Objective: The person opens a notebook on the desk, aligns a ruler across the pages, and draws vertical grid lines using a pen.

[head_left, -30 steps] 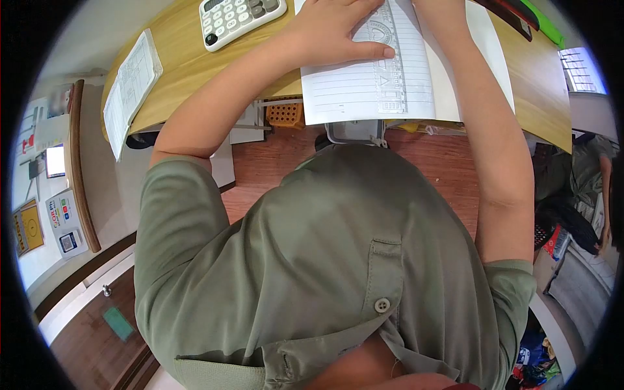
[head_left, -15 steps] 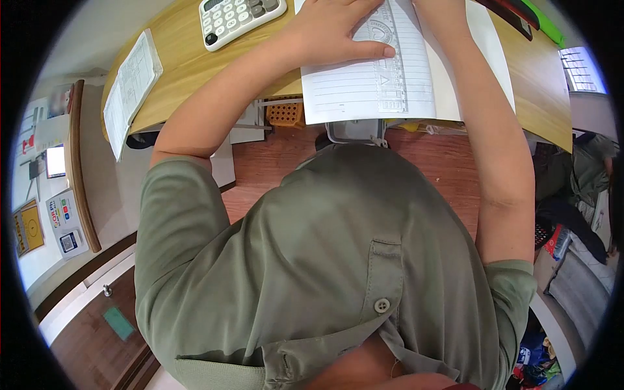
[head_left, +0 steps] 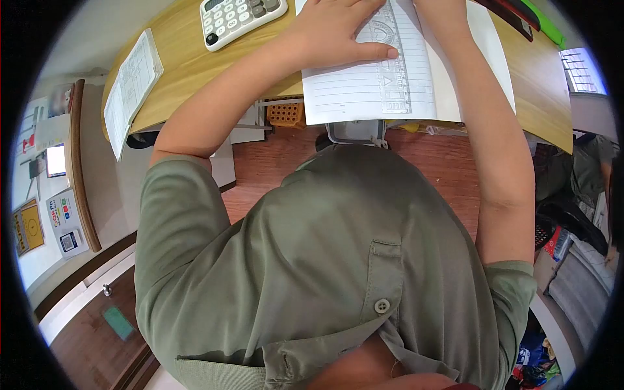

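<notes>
A clear plastic stencil ruler [head_left: 394,81] lies lengthwise on a lined sheet of paper [head_left: 341,91] at the desk's near edge. My left hand [head_left: 338,31] rests flat with fingers spread, its thumb stretched across the ruler. On the ruler's right side, my right hand [head_left: 443,14] lies over the paper at the top edge of the view. Its fingertips are cut off, so I cannot see whether it holds anything. Blank off-white paper [head_left: 443,84] shows beneath my right forearm.
A white calculator [head_left: 242,19] sits left of the paper on the wooden desk [head_left: 195,65]. A stack of printed sheets [head_left: 133,88] overhangs the left edge. A green and black object [head_left: 536,19] is at top right. Below stand an orange basket [head_left: 286,116] and a grey bin [head_left: 356,132].
The ruler's lower end has shifted slightly right and toward me, and my left thumb has moved a little right with it. My right hand looks nearly unmoved.
</notes>
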